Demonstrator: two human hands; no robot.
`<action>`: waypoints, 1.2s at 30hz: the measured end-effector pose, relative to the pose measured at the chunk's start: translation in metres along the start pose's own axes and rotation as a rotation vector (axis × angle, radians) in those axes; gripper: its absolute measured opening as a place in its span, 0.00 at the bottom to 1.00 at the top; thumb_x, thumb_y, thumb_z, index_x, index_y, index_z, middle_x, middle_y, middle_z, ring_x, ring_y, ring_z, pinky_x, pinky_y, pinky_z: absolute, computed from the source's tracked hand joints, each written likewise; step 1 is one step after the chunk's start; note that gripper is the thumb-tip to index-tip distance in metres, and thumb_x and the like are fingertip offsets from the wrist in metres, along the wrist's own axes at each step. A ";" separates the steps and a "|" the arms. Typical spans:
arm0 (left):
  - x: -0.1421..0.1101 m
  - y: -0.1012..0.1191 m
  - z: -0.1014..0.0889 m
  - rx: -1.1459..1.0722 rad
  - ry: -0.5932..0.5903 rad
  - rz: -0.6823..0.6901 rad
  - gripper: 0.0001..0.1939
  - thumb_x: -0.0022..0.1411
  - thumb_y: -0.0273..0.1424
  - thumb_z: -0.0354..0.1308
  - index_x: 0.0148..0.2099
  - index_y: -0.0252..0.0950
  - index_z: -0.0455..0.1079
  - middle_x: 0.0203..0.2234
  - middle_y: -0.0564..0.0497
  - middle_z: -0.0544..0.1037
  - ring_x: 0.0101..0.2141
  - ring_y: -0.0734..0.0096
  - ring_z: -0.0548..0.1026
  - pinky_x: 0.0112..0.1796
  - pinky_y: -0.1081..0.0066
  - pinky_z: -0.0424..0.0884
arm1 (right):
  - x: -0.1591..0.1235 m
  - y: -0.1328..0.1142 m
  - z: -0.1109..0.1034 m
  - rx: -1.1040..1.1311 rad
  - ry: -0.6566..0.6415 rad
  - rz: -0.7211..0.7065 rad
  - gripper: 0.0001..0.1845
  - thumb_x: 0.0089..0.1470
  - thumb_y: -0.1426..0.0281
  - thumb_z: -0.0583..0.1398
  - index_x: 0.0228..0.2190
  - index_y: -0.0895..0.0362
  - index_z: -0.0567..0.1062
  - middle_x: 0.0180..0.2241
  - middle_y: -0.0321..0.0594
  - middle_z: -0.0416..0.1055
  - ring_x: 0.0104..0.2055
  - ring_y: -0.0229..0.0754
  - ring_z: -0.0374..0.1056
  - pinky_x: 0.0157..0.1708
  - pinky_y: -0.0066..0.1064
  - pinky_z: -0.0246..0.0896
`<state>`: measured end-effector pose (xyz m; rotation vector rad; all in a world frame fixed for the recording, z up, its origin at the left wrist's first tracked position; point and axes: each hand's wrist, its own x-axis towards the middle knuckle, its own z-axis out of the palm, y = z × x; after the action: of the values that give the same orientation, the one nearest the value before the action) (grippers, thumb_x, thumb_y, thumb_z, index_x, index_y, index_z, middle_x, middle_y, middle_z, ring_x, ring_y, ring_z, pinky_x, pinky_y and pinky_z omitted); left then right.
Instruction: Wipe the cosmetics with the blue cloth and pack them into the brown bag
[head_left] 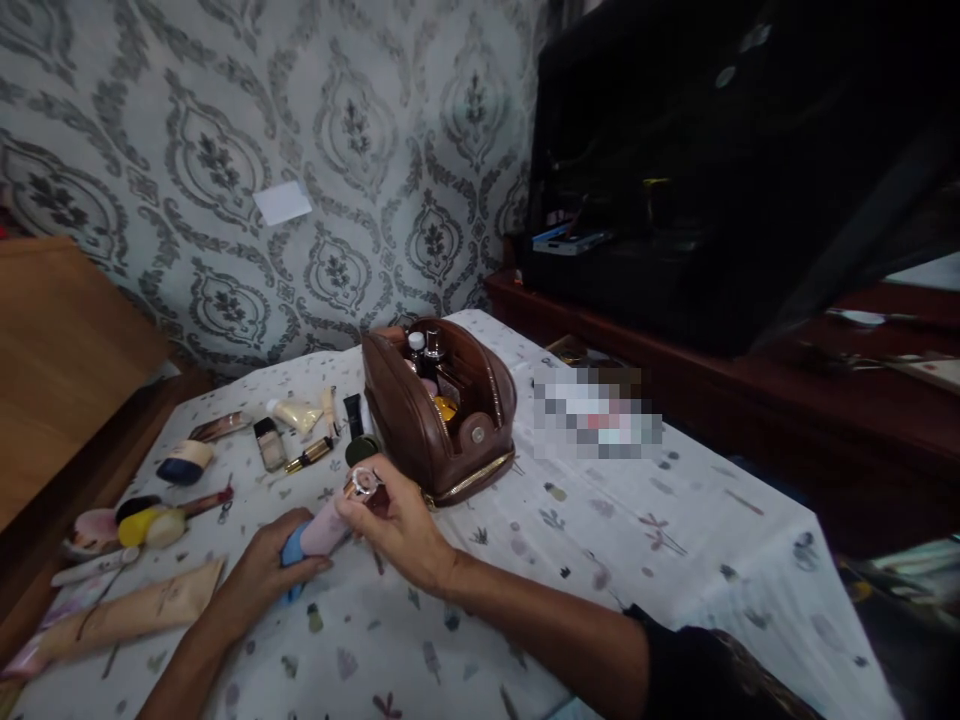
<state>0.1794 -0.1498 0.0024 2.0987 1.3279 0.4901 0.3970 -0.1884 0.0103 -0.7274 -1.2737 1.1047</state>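
Note:
Slanted between my two hands is a pale pink bottle (328, 528) with a shiny, rose-gold-edged cap (363, 486). My right hand (412, 530) is closed around the cap end. At the lower end, my left hand (259, 565) is closed on some blue material (292, 546), which looks like a cloth wrapped at the bottle's base; part of it shows below the fingers. Just beyond my right hand stands an unzipped brown cosmetic bag (405, 430) with several bottles and a yellow item inside. A round dark green lid or jar (361, 450) lies by the bag.
Several cosmetics lie on the patterned tablecloth (585, 620): a nail polish bottle (269, 446), a gold tube (308, 456), a cream tube (296, 414), a navy-and-cream jar (185, 461), sponges (150, 525) and a large beige tube (142, 608). A blurred-out patch (598, 414) sits right of the bag.

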 end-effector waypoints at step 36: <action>-0.005 -0.007 0.022 -0.473 -0.049 -0.017 0.23 0.46 0.52 0.69 0.30 0.36 0.82 0.24 0.48 0.81 0.28 0.60 0.77 0.38 0.63 0.77 | -0.016 0.003 -0.002 -0.245 -0.350 -0.043 0.21 0.64 0.54 0.51 0.43 0.57 0.71 0.42 0.45 0.74 0.45 0.44 0.69 0.49 0.36 0.66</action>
<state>0.1852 -0.1580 -0.0185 1.6954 1.0738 0.6676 0.3995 -0.2023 0.0012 -0.7017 -1.7370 1.0824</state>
